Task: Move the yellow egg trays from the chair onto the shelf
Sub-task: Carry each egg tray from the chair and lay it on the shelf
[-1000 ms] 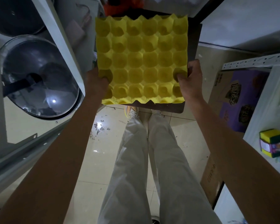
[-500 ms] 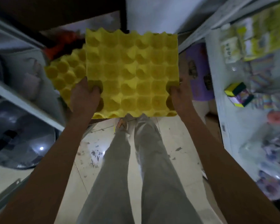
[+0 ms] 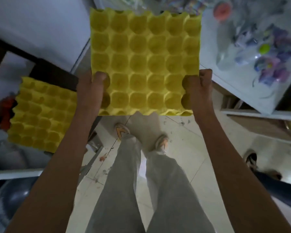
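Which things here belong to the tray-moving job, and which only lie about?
Job: held tray, left hand, right hand, second tray, white shelf.
Lying about: bagged toys, floor scraps, dark shoe.

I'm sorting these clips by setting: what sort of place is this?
Probably a small shop or stockroom: a white shelf holds packaged goods, more yellow egg trays are stacked nearby, and the tiled floor is littered.

Pale tiled floor (image 3: 188,158) carried scattered debris; white wall (image 3: 37,26) stood upper left; lighting was dim.
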`<state>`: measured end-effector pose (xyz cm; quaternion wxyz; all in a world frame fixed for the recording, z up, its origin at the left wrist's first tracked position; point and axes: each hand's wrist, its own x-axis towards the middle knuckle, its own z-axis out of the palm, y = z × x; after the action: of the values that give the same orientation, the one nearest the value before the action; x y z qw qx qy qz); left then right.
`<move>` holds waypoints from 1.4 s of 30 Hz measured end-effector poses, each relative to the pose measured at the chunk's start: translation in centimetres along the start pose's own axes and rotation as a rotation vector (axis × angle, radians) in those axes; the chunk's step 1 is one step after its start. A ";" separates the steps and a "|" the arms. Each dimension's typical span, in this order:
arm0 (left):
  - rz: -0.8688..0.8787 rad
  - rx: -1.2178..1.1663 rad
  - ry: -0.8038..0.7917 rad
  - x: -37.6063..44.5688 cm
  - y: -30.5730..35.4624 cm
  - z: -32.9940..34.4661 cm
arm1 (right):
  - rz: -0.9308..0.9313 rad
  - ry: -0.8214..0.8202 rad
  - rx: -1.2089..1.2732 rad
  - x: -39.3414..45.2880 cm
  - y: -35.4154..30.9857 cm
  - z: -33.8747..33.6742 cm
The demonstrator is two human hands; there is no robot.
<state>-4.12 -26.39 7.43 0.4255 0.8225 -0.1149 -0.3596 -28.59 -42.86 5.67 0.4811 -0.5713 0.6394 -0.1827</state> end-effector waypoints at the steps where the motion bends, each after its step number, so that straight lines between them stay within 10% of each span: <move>1: 0.011 0.004 -0.030 -0.7 0.9 1.1 | 0.037 0.017 0.027 -0.5 0.3 -1.7; 18: 0.338 0.353 -0.033 -18.7 21.5 7.6 | 0.091 0.185 0.201 -14.0 -10.5 -29.0; 42: 0.389 0.151 -0.198 -8.7 31.7 5.2 | 0.216 0.408 0.299 -8.6 -17.4 -24.5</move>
<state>-10.21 -44.65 34.61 0.4110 0.7749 -0.3391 -0.3399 -40.12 -47.69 34.28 0.4379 -0.3740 0.7463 -0.3340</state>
